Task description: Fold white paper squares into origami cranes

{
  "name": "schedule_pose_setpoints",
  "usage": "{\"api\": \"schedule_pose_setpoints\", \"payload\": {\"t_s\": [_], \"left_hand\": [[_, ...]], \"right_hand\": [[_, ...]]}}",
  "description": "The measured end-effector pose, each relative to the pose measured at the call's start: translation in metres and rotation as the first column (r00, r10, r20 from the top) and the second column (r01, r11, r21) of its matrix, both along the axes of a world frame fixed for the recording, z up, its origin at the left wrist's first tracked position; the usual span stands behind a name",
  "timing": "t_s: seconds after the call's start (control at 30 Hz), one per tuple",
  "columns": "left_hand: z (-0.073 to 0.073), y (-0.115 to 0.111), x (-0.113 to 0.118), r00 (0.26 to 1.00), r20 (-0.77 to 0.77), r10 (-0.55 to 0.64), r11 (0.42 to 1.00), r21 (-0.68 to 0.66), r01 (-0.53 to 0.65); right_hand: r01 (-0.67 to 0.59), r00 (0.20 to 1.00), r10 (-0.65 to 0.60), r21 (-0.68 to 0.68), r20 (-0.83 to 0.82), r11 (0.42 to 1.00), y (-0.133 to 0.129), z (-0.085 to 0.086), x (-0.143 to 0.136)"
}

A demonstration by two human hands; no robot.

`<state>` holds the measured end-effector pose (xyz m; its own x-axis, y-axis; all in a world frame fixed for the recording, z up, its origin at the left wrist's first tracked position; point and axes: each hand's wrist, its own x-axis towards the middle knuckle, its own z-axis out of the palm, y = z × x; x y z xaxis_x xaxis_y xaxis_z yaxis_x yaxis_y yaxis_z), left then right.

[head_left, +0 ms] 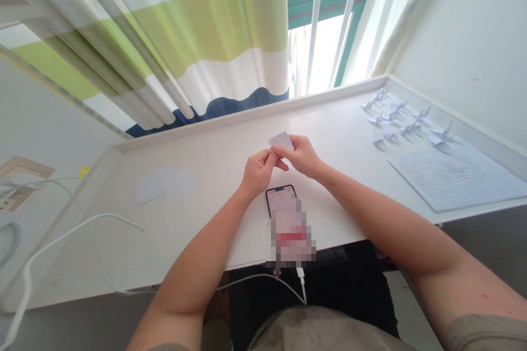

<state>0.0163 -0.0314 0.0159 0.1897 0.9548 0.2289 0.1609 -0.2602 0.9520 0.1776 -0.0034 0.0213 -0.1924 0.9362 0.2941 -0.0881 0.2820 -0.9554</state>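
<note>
A small folded piece of white paper (281, 140) is held up over the middle of the desk. My right hand (302, 154) grips it from the right, thumb lying across its lower edge. My left hand (258, 169) meets it at the lower left corner, fingers closed and pinching there; the fingertips of both hands nearly touch. Just below the hands lies a phone (281, 193) with its screen lit and partly blurred out. Several folded white paper cranes (442, 135) stand in a group at the far right of the desk.
Loose white paper sheets (158, 185) lie on the desk's left side. A printed, lined paper stack (457, 178) rests at the right. White cables (82, 222) cross the left edge, and a charging cable (302, 279) hangs below the phone. A raised rim (206, 123) borders the desk's back.
</note>
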Motion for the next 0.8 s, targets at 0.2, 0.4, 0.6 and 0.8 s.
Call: {"api": "schedule_pose_setpoints", "payload": {"t_s": [0.2,0.4,0.6,0.8], "left_hand": [[0.001,-0.002,-0.002,0.999,-0.053,0.008,0.999,0.031,-0.007],[0.003,-0.003,-0.002,0.999,-0.031,-0.037,0.999,0.025,0.038],[0.002,0.005,-0.005,0.995,0.072,0.065,0.998,-0.014,-0.064],[-0.005,0.011,-0.013,0.972,-0.072,0.225,0.971,0.102,-0.217]], "right_hand": [[0.005,0.997,-0.006,-0.008,-0.073,1.000,-0.002,0.002,0.000],[-0.014,0.991,0.006,-0.057,-0.136,0.998,0.001,0.004,0.002],[0.021,0.989,-0.037,-0.111,-0.144,0.994,0.011,-0.002,0.004],[0.032,0.993,-0.044,-0.109,-0.109,0.994,0.011,-0.006,0.002]]}}
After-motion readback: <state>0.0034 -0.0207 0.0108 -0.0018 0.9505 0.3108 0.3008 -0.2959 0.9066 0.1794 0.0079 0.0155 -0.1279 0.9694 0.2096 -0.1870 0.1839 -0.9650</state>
